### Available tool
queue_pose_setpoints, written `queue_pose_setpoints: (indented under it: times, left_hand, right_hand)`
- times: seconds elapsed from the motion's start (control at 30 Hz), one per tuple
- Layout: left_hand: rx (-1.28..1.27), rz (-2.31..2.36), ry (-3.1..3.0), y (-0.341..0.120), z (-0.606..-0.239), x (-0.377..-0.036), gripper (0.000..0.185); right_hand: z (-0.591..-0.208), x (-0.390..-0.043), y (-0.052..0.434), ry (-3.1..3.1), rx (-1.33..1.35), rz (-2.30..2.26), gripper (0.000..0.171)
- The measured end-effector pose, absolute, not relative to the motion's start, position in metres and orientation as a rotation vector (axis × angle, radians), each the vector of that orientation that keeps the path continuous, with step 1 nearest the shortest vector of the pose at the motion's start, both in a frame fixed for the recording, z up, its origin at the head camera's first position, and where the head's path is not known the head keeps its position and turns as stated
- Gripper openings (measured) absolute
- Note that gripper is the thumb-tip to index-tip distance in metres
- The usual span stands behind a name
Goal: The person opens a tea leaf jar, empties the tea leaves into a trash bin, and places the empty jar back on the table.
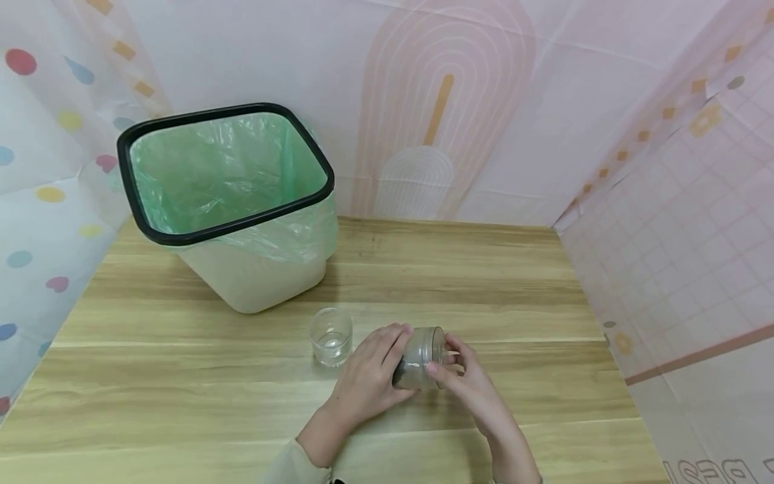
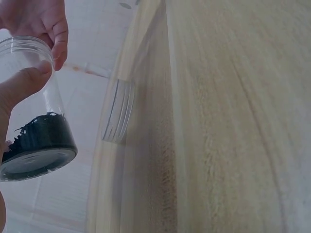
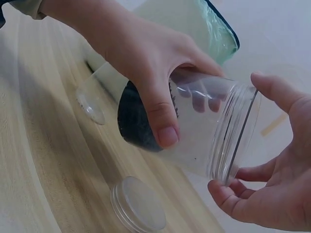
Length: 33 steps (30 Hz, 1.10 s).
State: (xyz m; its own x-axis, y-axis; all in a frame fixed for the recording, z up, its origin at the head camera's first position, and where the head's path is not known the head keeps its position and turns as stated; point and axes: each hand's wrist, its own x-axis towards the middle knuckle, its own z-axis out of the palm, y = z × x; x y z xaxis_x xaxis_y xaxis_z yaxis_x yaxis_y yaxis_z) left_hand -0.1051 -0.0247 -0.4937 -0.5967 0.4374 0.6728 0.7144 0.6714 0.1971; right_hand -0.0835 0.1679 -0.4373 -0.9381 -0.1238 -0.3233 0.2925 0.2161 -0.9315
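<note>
A clear jar [image 1: 417, 356] lies tilted on its side between both hands, with dark shredded material [image 2: 46, 131] gathered at its base end. My left hand [image 1: 371, 376] grips it around the body, thumb on one side and fingers on the other. At the threaded mouth end, my right hand [image 1: 468, 380] holds the rim with thumb and fingers spread around it. A clear round lid [image 3: 138, 204] rests on the table below the jar; the head view does not show it. Left of the left hand stands a small clear glass [image 1: 331, 339].
A pale bin [image 1: 254, 282] with a black rim and green liner stands at the back left of the wooden table [image 1: 484, 282]. Patterned cloth [image 1: 290, 40] covers the walls behind and on both sides.
</note>
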Motion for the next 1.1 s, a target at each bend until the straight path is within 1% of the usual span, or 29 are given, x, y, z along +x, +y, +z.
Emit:
queue_pose_setpoints:
  times: [0.2,0.5,0.77,0.9,1.1]
  left_hand:
    - [-0.887,-0.622,-2.292,-0.025,-0.490,-0.105,0.098]
    - [-0.897,-0.685,-2.276,-0.026,-0.488,-0.104,0.099]
    - [-0.904,-0.721,-2.274,-0.027,-0.487,-0.103,0.100]
    - [-0.898,-0.736,-2.273,-0.028,-0.488,-0.103,0.101]
    - [-0.885,-0.744,-2.274,-0.029,-0.490,-0.105,0.102]
  right_hand:
    - [-0.439,-0.082,0.168,2.279,0.098,-1.746,0.078]
    - [-0.443,-0.083,0.171,2.473,-0.199,-1.710,0.081]
    - [-0.446,-0.083,0.176,2.558,-0.376,-1.674,0.080]
    - [-0.445,-0.083,0.181,2.583,-0.380,-1.671,0.080]
    - [-0.442,-0.084,0.188,2.608,-0.315,-1.669,0.081]
